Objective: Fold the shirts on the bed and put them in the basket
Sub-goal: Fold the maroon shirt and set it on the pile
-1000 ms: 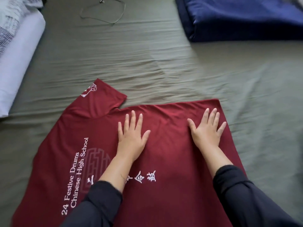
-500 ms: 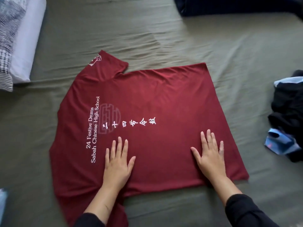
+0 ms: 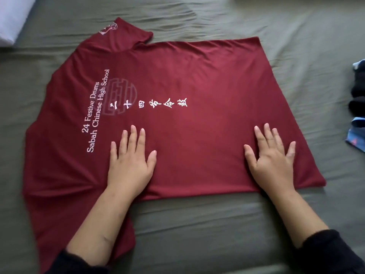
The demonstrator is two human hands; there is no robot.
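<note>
A dark red T-shirt (image 3: 197, 76) with white lettering lies spread flat on the grey-green bed sheet (image 3: 197, 224), its neck end to the left and hem to the right. One sleeve points away from me at the top left, the other lies under my left forearm. My left hand (image 3: 130, 163) presses flat on the shirt near its near edge, fingers straight. My right hand (image 3: 272, 161) presses flat near the hem's near corner, fingers spread. No basket is in view.
A pile of black and light blue clothes (image 3: 357, 107) lies at the right edge of the bed. A white pillow (image 3: 11, 18) sits at the top left corner.
Both hands have slid from the far edge of the shirt toward me to its near edge, staying flat. The view has tilted down; the blue bedding at the top is out of frame.
</note>
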